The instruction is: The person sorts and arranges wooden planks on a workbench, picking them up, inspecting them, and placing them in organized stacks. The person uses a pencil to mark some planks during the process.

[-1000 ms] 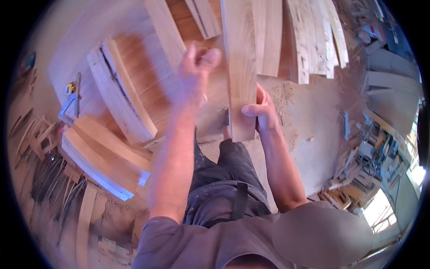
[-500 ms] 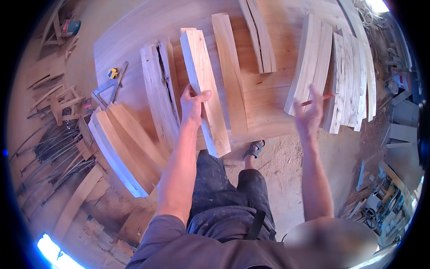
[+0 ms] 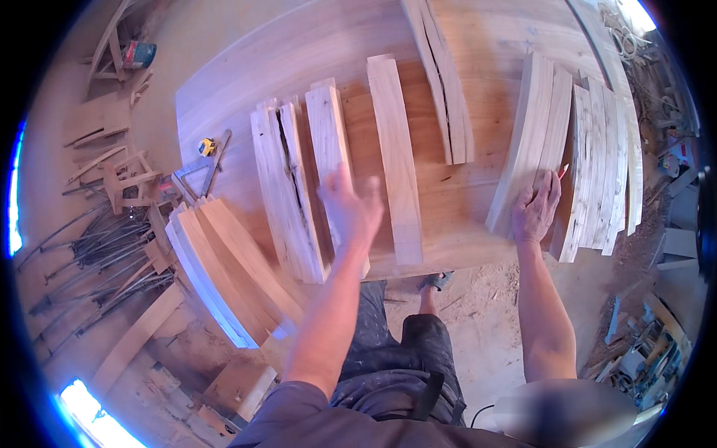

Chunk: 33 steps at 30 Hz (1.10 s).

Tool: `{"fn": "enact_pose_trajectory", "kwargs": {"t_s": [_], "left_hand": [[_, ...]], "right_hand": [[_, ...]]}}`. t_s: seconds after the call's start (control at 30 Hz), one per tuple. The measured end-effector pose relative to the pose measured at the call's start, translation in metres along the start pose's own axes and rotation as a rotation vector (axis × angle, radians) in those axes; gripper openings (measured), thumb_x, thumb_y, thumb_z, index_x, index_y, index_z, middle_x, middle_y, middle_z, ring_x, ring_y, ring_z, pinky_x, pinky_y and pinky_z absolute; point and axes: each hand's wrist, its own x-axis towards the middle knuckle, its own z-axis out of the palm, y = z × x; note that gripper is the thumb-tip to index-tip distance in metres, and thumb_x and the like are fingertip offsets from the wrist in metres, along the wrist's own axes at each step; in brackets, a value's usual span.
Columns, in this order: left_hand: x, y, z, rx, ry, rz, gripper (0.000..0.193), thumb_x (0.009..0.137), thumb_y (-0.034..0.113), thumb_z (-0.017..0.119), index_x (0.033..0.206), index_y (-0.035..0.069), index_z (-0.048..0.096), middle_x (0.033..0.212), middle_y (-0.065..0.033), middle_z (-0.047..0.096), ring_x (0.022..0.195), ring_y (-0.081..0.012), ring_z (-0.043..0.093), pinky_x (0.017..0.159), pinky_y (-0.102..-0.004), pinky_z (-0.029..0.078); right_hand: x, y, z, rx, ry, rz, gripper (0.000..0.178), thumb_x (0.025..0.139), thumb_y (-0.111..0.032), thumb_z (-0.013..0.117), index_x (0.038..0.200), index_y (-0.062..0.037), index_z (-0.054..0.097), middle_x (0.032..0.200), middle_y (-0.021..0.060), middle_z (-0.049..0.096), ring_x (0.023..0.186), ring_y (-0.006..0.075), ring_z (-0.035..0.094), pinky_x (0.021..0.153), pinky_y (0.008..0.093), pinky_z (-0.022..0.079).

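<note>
My left hand (image 3: 355, 215), slightly blurred, is over the lower part of a squared wooden beam (image 3: 326, 123). Its thumb and fingers are apart and nothing is in it. My right hand (image 3: 537, 210) holds a red pencil (image 3: 563, 171), the tip poking out past the fingers. The curled fingers rest against a pair of pale curved boards (image 3: 526, 134) at the right. Between the hands lies a single beam (image 3: 396, 160). Left of my left hand is a wooden piece with a long dark crack (image 3: 287, 168).
The timber lies on a large wooden panel (image 3: 224, 82). Several boards (image 3: 597, 172) stand side by side at its right; curved boards (image 3: 231, 276) lie lower left. A yellow tape measure (image 3: 207, 146) and a square (image 3: 196, 173) sit far left. Metal clamps (image 3: 97, 243) cover the floor.
My left hand has let go of the beam, which now lies on the panel. My right hand, with the pencil, has come down onto the right-hand boards. The view has shifted slightly.
</note>
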Motion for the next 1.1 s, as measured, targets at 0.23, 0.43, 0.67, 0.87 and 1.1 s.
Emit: {"fn": "enact_pose_trajectory", "kwargs": {"t_s": [0.23,0.43,0.67,0.87,1.1], "left_hand": [[0.019,0.059,0.041,-0.139,-0.260,-0.189,0.108,0.077,0.020,0.085,0.161,-0.008,0.022,0.134,-0.0290,0.057,0.126,-0.0421,0.058,0.111,-0.0480,0.046],[0.027,0.020,0.018,-0.851,-0.478,-0.485,0.090,0.075,0.000,0.077,0.154,-0.008,0.033,0.109,-0.0143,0.069,0.095,-0.0227,0.068,0.089,-0.0345,0.055],[0.019,0.014,0.021,-1.046,-0.473,-0.445,0.052,0.076,-0.004,0.076,0.126,-0.003,0.058,0.111,-0.0138,0.070,0.102,-0.0233,0.067,0.095,-0.0364,0.053],[0.022,0.001,0.029,-1.100,-0.525,-0.470,0.059,0.075,-0.004,0.078,0.130,-0.003,0.059,0.113,-0.0110,0.070,0.102,-0.0240,0.067,0.095,-0.0350,0.053],[0.022,0.003,0.026,-1.093,-0.553,-0.534,0.062,0.074,-0.005,0.078,0.133,-0.004,0.060,0.111,-0.0120,0.069,0.103,-0.0232,0.065,0.098,-0.0359,0.050]], "right_hand": [[0.000,-0.005,0.002,0.019,-0.031,0.001,0.063,0.093,-0.013,0.055,0.153,-0.0016,0.043,0.159,0.0178,0.039,0.147,0.0377,0.039,0.122,0.0465,0.037],[0.004,-0.006,-0.006,0.015,0.005,-0.001,0.063,0.092,-0.013,0.056,0.153,-0.0025,0.043,0.156,0.0159,0.041,0.145,0.0375,0.042,0.120,0.0470,0.039],[0.000,-0.003,-0.002,0.007,0.030,-0.045,0.061,0.091,-0.013,0.056,0.151,-0.0018,0.045,0.154,0.0162,0.042,0.144,0.0378,0.043,0.119,0.0467,0.040],[0.003,-0.001,0.004,-0.020,0.005,-0.022,0.060,0.093,-0.016,0.055,0.150,-0.0035,0.045,0.154,0.0155,0.041,0.143,0.0375,0.043,0.118,0.0474,0.040],[0.002,0.002,0.004,-0.025,0.032,-0.055,0.062,0.088,-0.014,0.057,0.148,-0.0032,0.046,0.150,0.0152,0.043,0.141,0.0383,0.044,0.116,0.0481,0.043]]}}
